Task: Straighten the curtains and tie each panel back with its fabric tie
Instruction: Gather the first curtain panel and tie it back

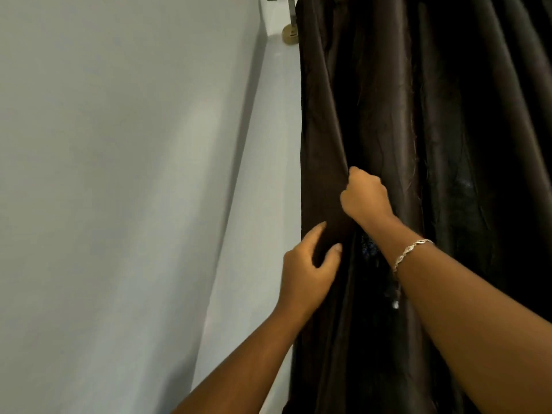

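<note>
A dark brown curtain panel (418, 115) hangs in long folds over the right half of the view. My right hand (364, 195), with a silver bracelet on its wrist, is curled into a fist and grips a fold near the panel's left edge. Just below it, my left hand (307, 270) holds the curtain's left edge between thumb and fingers; the fingertips are hidden behind the cloth. No fabric tie is visible.
A pale grey wall (119, 174) fills the left side, with a corner line running down beside the curtain. The curtain rod's bracket (290, 32) is fixed to the wall at the top, next to the panel's upper left corner.
</note>
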